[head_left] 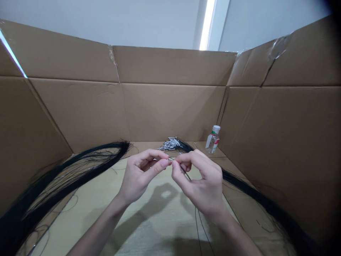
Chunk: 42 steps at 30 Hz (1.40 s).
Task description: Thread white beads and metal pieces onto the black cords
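On my feed, the thin cord is up between the two hands, above the pale board and near the middle of my view. My left hand pinches it near one end, thumb and forefinger pressed together; right beside it, my right hand pinches it too, with thumb and forefinger. The fingertips cover the spot where they meet, so I can't make out the tip itself. The right hand also blocks part of the length: I see a doubled stretch across its palm side, then two loose strands below the wrist, toward the bottom edge.

Just past the hands lies a cluster of white tips on dark strands. These seem to run behind my right hand, which hides the join, into the right bundle that curves along the board's right side. On my left, a thicker bundle bends in a loop, stray hairs sticking out. A clear bottle with a white cap and a red-and-white label stands near the back right corner, well apart from the hands. Cardboard walls close in the back and both sides, with a bright light strip above.

The cord looks dark, smooth and slender, gently bowed where it hangs.
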Each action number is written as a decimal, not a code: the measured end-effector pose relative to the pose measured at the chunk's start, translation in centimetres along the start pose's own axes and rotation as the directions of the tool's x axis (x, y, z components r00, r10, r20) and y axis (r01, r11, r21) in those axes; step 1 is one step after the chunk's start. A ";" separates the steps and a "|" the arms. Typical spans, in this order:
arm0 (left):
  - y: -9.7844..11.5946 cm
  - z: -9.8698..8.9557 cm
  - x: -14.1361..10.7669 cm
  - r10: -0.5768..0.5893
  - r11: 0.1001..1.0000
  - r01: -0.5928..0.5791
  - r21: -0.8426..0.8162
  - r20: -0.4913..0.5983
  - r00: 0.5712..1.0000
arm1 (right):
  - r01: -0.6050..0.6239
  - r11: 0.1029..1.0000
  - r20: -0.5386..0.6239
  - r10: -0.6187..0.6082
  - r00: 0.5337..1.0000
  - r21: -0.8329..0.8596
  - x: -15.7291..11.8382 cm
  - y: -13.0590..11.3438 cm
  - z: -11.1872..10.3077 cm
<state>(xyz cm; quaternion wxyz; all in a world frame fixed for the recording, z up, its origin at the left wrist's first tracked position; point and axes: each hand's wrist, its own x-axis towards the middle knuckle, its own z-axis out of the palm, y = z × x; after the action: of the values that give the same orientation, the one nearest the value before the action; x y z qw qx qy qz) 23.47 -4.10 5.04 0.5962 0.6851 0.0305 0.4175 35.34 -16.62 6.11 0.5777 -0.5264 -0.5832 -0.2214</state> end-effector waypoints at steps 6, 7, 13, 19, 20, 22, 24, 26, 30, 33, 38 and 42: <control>-0.6 0.1 0.1 -0.041 0.996 0.042 -0.076 0.019 0.999 | 0.015 1.000 -0.010 -0.015 1.000 -0.008 0.2 0.1 0.0; -0.7 0.0 0.1 -0.041 0.996 0.042 -0.083 0.020 0.999 | 0.014 1.000 -0.007 -0.014 1.000 -0.009 0.2 0.1 0.0; -1.2 -0.2 -0.2 -0.055 0.995 0.055 -0.077 0.008 0.998 | -0.007 1.000 0.006 0.007 1.000 -0.012 0.1 0.1 0.0; -1.4 -0.5 -0.3 -0.072 0.994 0.072 -0.081 0.006 0.997 | -0.018 1.000 0.007 0.018 1.000 0.006 0.1 0.0 -0.1; -1.4 -0.5 -0.3 -0.079 0.993 0.079 -0.087 0.008 0.997 | -0.019 1.000 0.007 0.019 1.000 0.008 0.1 0.0 -0.1; -1.4 -0.3 -0.3 -0.101 0.988 0.102 -0.120 0.011 0.995 | -0.014 1.000 0.002 0.014 1.000 0.005 0.1 0.0 -0.1; -1.3 -0.1 -0.2 -0.128 0.975 0.126 -0.185 0.004 0.992 | 0.010 1.000 -0.004 -0.010 1.000 -0.012 0.0 0.0 0.0; -1.2 0.3 -0.1 -0.153 0.952 0.145 -0.269 -0.007 0.988 | 0.048 0.998 -0.001 -0.048 0.999 -0.033 0.0 0.1 0.0; -1.0 0.8 0.1 -0.198 0.901 0.189 -0.391 0.017 0.980 | 0.113 0.991 0.021 -0.111 0.994 -0.076 0.0 0.3 0.1; -1.0 0.9 0.1 -0.223 0.871 0.223 -0.437 0.051 0.973 | 0.126 0.987 0.027 -0.123 0.992 -0.097 0.0 0.4 0.0; -0.9 1.0 -0.1 -0.223 0.825 0.253 -0.505 0.121 0.967 | 0.177 0.970 0.052 -0.171 0.984 -0.167 0.0 0.5 -0.2; -0.9 1.1 -0.1 -0.216 0.834 0.252 -0.491 0.129 0.968 | 0.224 0.950 0.067 -0.214 0.975 -0.216 0.0 0.5 -0.3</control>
<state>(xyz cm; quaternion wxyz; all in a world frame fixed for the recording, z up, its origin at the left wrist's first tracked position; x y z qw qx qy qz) 24.47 -4.74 4.25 0.8013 0.5107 -0.0163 0.3113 35.86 -16.69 6.02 0.4745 -0.5244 -0.6217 -0.3366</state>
